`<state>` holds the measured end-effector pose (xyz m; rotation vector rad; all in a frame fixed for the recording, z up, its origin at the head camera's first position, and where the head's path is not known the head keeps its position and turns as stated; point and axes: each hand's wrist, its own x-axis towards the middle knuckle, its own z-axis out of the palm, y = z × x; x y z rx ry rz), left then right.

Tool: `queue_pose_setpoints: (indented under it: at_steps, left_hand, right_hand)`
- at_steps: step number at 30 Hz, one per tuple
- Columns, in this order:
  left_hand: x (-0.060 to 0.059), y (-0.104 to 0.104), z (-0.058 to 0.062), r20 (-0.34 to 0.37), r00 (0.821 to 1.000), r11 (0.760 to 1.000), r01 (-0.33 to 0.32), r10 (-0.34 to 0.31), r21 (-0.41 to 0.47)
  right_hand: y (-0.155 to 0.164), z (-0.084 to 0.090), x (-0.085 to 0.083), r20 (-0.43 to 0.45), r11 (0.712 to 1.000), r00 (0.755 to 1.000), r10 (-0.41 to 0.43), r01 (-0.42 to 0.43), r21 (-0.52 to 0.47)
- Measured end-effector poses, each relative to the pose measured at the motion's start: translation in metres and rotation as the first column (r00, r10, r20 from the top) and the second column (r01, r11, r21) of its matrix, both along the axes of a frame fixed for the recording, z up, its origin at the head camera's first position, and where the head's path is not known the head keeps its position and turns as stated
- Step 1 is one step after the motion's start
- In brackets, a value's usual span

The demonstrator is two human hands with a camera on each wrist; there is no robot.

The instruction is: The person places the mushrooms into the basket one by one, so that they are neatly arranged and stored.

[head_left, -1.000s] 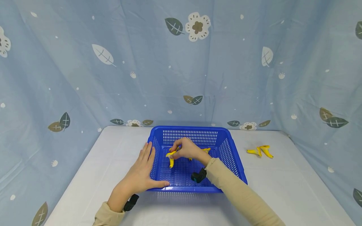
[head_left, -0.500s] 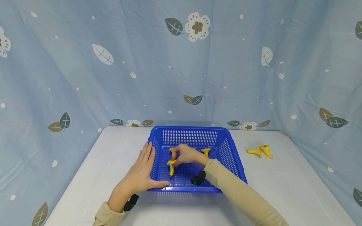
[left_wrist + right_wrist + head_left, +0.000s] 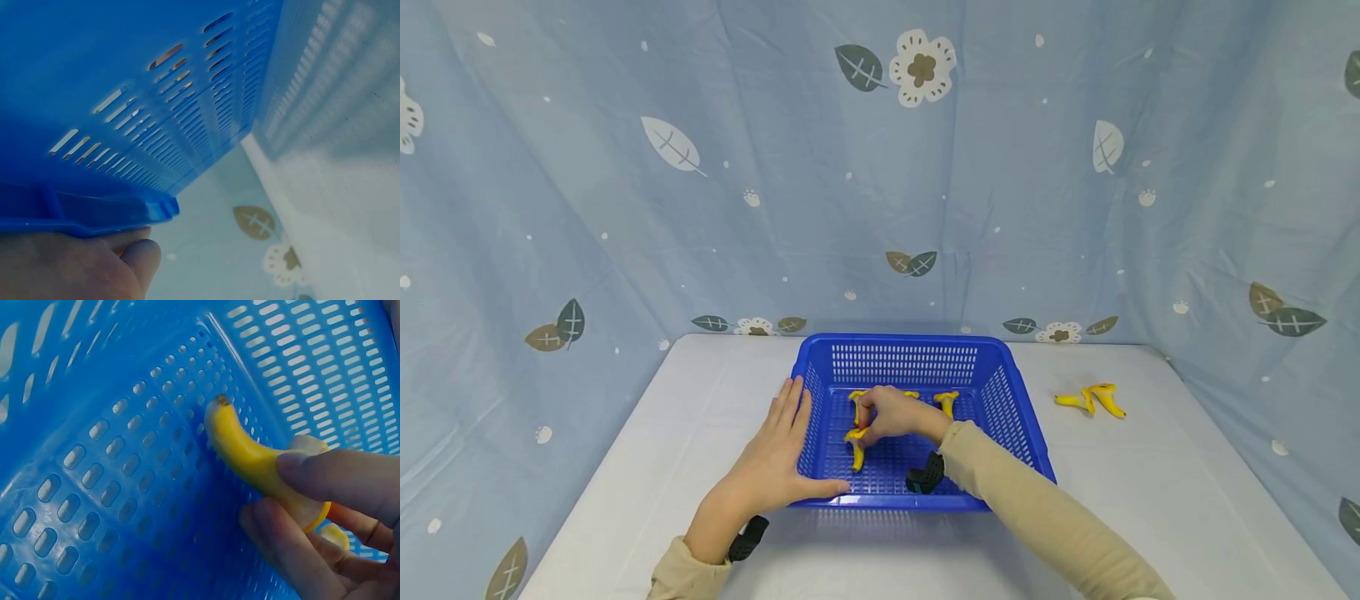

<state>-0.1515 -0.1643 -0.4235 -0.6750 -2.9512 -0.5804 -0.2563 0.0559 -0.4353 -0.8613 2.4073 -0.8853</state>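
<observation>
Left hand (image 3: 769, 467) lies flat, steadying the basket (image 3: 1011, 421) mid-frame while right hand (image 3: 891, 414) pinches a banana peel (image 3: 854, 444) inside.

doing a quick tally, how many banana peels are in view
3: one pinched by the right hand in the basket, one behind it inside, one on the table. The hand may hide more.

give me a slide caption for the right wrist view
Right hand pinches a yellow banana peel against the perforated floor of the blue basket.
</observation>
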Motion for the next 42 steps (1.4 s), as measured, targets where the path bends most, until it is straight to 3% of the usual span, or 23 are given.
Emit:
queue_pose_setpoints:
  at_steps: [11,23,42]
  left_hand:
    - [-0.0006,0.0001,-0.0005,0.011,1.0,1.0,-0.013,0.013,-0.003]
    - [-0.0002,-0.0001,-0.0001,0.014,1.0,1.0,-0.009,0.009,-0.006]
    - [-0.0005,-0.0004,-0.0011,0.0,1.0,1.0,-0.006,0.006,-0.001]
  right_hand:
    - [-0.0005,-0.0089,-0.0016,0.105,1.0,0.994,-0.012,0.014,-0.019]
    - [-0.0017,-0.0081,-0.0021,0.037,1.0,0.999,0.01,-0.011,0.026]
    - [0.0,-0.0021,-0.0019,0.018,1.0,1.0,0.005,-0.005,0.01]
